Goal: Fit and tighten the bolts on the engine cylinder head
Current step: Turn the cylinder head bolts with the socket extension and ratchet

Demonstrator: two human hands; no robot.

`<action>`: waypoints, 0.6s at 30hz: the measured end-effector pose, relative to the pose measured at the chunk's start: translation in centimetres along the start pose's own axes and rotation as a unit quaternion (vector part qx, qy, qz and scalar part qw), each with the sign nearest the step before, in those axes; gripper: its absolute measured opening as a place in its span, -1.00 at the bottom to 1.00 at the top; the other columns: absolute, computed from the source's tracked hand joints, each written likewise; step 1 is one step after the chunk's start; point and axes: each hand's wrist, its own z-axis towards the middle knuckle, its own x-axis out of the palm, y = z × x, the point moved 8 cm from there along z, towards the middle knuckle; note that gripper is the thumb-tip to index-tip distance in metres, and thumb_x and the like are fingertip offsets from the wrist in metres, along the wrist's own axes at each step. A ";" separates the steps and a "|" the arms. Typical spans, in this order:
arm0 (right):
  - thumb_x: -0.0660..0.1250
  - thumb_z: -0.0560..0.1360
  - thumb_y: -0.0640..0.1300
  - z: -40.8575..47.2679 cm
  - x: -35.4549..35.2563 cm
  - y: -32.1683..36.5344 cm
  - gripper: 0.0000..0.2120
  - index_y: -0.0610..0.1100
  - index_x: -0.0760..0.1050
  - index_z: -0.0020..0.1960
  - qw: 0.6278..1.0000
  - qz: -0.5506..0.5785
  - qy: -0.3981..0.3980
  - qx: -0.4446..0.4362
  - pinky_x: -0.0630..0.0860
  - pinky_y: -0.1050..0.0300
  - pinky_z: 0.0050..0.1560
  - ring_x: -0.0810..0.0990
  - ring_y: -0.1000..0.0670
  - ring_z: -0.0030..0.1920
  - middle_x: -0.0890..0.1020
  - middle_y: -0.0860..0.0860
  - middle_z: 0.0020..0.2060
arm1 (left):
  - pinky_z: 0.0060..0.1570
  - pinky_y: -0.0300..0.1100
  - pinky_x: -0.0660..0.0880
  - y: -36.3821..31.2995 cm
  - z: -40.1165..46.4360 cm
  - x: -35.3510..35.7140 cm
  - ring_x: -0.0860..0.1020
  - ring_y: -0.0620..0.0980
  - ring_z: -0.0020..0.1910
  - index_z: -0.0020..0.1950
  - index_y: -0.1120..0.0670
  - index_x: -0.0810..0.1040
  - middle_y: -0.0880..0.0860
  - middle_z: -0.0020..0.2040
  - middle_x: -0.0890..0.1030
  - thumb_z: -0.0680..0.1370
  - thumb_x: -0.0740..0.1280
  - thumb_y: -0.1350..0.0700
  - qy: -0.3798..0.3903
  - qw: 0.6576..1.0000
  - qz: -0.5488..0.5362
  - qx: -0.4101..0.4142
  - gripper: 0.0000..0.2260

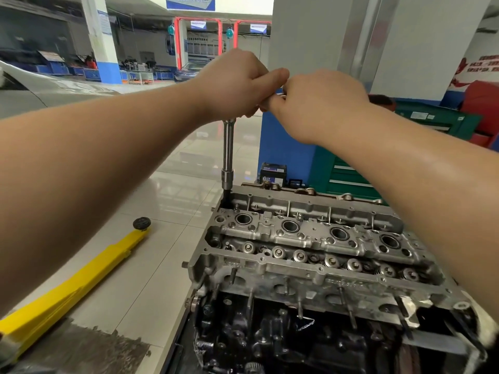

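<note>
The long steel extension bar (228,152) stands upright in the far-left corner of the cylinder head (310,238), its socket sunk in a bolt well. It looks rigid and smooth, so it is best gripped at the top handle. Above that corner, the left hand (235,85) curls round the bar's top; the right hand (318,103) seems to pinch the handle, forearms raised.

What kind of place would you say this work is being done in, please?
Most likely a car repair or training workshop. An engine with its cylinder head exposed stands on a tiled floor, a yellow floor jack lies beside it, a green tool cabinet is behind, and red lift posts stand in the background.
</note>
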 end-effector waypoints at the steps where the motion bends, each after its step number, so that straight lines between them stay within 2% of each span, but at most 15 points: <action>1: -0.06 0.64 0.35 0.1 0.2 0.0 -0.49 -0.01 0.32 -0.20 1.000 -0.001 0.007 -0.004 0.30 0.04 -0.28 0.39 -0.05 -0.32 0.46 -0.03 -0.28 | -0.32 -0.20 0.54 0.2 -0.2 -0.2 0.57 -0.09 -0.46 -0.28 0.13 0.66 0.06 -0.39 0.64 0.70 0.17 -0.20 -0.018 1.000 -0.018 -0.018 -0.44; 3: -0.02 0.59 0.45 0.2 0.6 -0.1 -0.45 -0.02 0.31 -0.15 1.000 0.000 0.027 -0.016 0.38 -0.06 -0.11 0.43 -0.04 -0.23 0.48 0.01 -0.22 | -0.16 -0.07 0.61 1.1 -0.7 -1.2 0.66 -0.01 -0.32 -0.21 0.09 0.71 0.05 -0.32 0.69 0.68 0.17 -0.21 -0.106 0.988 -0.096 -0.053 -0.48; 4: 0.06 0.59 0.44 0.2 0.7 0.0 -0.50 -0.01 0.33 -0.07 0.999 0.000 0.033 -0.024 0.39 -0.12 0.01 0.42 -0.07 -0.14 0.48 0.01 -0.16 | -0.13 -0.05 0.63 2.0 -1.0 -1.6 0.68 0.03 -0.26 -0.17 0.07 0.72 0.05 -0.28 0.71 0.67 0.19 -0.19 -0.156 0.971 -0.165 -0.079 -0.53; 6: 0.18 0.63 0.26 0.1 0.9 0.5 -0.68 0.02 0.40 0.11 0.998 0.028 0.030 -0.050 0.39 -0.14 0.06 0.40 -0.12 -0.04 0.52 -0.02 -0.06 | -0.12 -0.07 0.64 4.4 -2.5 -0.7 0.71 0.08 -0.15 -0.06 0.00 0.72 0.04 -0.16 0.74 0.63 0.25 -0.15 -0.208 0.911 -0.319 -0.155 -0.67; 8: 0.20 0.65 -0.06 -0.1 0.8 1.7 -0.83 0.00 0.43 0.23 0.993 0.079 0.004 -0.086 0.34 -0.03 -0.08 0.46 -0.14 -0.07 0.58 -0.04 -0.02 | 0.07 0.02 0.63 6.4 -5.1 2.7 0.71 0.03 -0.01 0.07 -0.16 0.69 -0.09 0.00 0.75 0.59 0.26 -0.30 -0.179 0.857 -0.421 -0.238 -0.69; 9: 0.20 0.61 -0.20 -0.4 0.8 2.6 -0.74 0.00 0.43 0.27 0.991 0.091 -0.008 -0.101 0.28 0.00 -0.11 0.48 -0.14 -0.09 0.59 -0.03 -0.03 | 0.14 0.05 0.61 6.9 -6.7 4.9 0.70 -0.03 0.08 0.16 -0.24 0.65 -0.19 0.10 0.72 0.55 0.22 -0.40 -0.142 0.840 -0.459 -0.252 -0.62; 11: 0.22 0.53 -0.32 -0.9 0.5 4.3 -0.54 0.02 0.38 0.37 0.988 0.099 -0.030 -0.113 0.23 0.00 -0.11 0.51 -0.13 -0.09 0.59 0.00 -0.01 | 0.18 0.05 0.60 7.1 -9.8 8.9 0.65 -0.14 0.18 0.32 -0.32 0.53 -0.28 0.25 0.62 0.52 0.18 -0.47 -0.071 0.844 -0.477 -0.235 -0.54; 12: 0.23 0.51 -0.34 -1.0 0.4 5.1 -0.44 0.05 0.34 0.44 0.987 0.095 -0.045 -0.117 0.24 -0.02 -0.09 0.53 -0.14 -0.05 0.60 0.00 0.02 | 0.19 0.03 0.59 6.9 -11.1 10.3 0.65 -0.16 0.18 0.36 -0.32 0.49 -0.26 0.28 0.61 0.57 0.20 -0.41 -0.046 0.859 -0.463 -0.216 -0.59; 14: 0.24 0.48 -0.35 -1.1 0.1 6.2 -0.32 0.12 0.29 0.51 0.986 0.081 -0.069 -0.128 0.29 -0.04 -0.06 0.58 -0.18 0.07 0.62 -0.02 0.13 | 0.17 0.01 0.60 7.1 -12.7 11.9 0.70 -0.09 0.10 0.33 -0.22 0.50 -0.12 0.17 0.68 0.68 0.27 -0.16 -0.034 0.872 -0.447 -0.196 -0.77; 15: 0.24 0.48 -0.34 -0.9 0.0 6.6 -0.31 0.14 0.28 0.52 0.985 0.075 -0.073 -0.134 0.32 -0.06 -0.02 0.59 -0.19 0.12 0.62 -0.02 0.17 | 0.14 0.02 0.61 7.3 -13.0 12.2 0.71 -0.03 0.02 0.28 -0.13 0.52 -0.05 0.06 0.71 0.70 0.28 -0.07 -0.042 0.865 -0.458 -0.203 -0.83; 16: 0.23 0.49 -0.33 -0.8 -0.1 6.9 -0.30 0.16 0.28 0.53 0.985 0.074 -0.074 -0.138 0.35 -0.06 0.01 0.59 -0.20 0.14 0.62 -0.01 0.19 | 0.06 0.04 0.60 7.6 -13.1 12.3 0.69 0.02 -0.10 0.22 -0.03 0.53 0.00 -0.07 0.70 0.70 0.27 -0.05 -0.050 0.860 -0.463 -0.210 -0.84; 18: 0.22 0.50 -0.32 -0.4 -0.1 7.2 -0.29 0.18 0.28 0.55 0.985 0.081 -0.065 -0.135 0.37 -0.05 0.04 0.58 -0.20 0.16 0.62 -0.01 0.20 | -0.14 0.04 0.47 7.7 -12.8 11.8 0.51 0.04 -0.27 0.09 0.10 0.44 0.04 -0.25 0.54 0.69 0.24 -0.08 -0.065 0.866 -0.443 -0.220 -0.76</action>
